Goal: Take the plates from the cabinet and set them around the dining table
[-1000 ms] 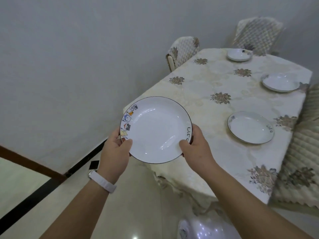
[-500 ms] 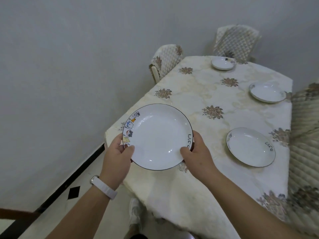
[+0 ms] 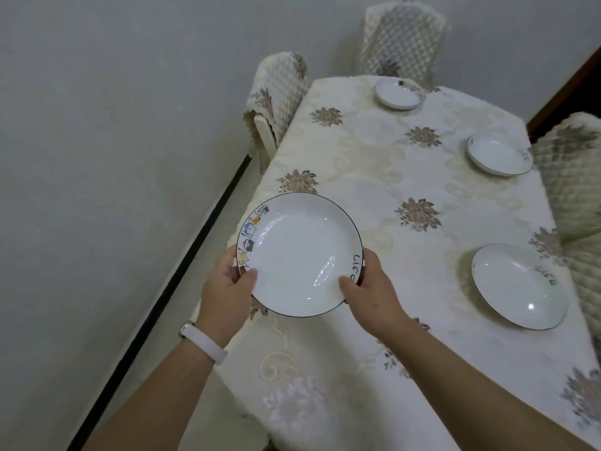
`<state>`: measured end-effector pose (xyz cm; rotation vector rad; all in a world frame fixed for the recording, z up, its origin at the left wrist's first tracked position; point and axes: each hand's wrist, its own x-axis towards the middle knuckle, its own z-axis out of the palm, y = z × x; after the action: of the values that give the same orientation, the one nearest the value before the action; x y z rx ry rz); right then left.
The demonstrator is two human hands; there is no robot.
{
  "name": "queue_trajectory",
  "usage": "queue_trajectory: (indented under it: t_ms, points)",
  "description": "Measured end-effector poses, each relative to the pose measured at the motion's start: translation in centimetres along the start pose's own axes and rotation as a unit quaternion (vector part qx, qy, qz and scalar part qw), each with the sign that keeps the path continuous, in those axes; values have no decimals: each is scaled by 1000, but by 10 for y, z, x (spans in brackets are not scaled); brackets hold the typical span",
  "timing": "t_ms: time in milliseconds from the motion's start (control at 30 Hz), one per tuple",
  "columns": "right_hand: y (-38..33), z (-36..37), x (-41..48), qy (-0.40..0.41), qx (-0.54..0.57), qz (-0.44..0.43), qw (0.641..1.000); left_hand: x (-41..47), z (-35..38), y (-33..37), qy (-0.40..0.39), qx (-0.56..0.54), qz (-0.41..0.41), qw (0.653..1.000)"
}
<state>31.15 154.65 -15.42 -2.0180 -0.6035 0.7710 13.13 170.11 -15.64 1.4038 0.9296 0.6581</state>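
Note:
I hold a white plate (image 3: 300,252) with a dark rim, cartoon figures on its left edge and black lettering on its right. My left hand (image 3: 227,288) grips its left rim and my right hand (image 3: 370,291) its right rim. The plate hovers over the near left part of the dining table (image 3: 374,177), which wears a cream floral cloth. Three more white plates lie on the table: one at the near right (image 3: 518,286), one at the right edge (image 3: 499,153), one at the far end (image 3: 399,94).
A quilted chair (image 3: 281,99) stands at the table's far left against the wall, another chair (image 3: 405,37) at the far end, and a third chair (image 3: 572,177) along the right side. A pale wall (image 3: 113,125) with a dark baseboard runs close along the left.
I have stepped closer to the table, and the held plate now hangs over the tabletop's near left part instead of out past its corner. Both hands keep their grip.

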Motion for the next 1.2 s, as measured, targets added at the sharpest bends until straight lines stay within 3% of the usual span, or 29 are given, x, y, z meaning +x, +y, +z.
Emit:
queue_trajectory:
  t_ms: [433,667,1200]
  points:
    - [21,33,91,54,-70,76,993,120,17,-45,-84,29,-47,995]
    - [44,31,131,49,-69,96,992,156,42,-67,-93,65,-74,991]
    - [88,41,165,23,-48,124,991,184,52,-109,-107,331,-80,934]
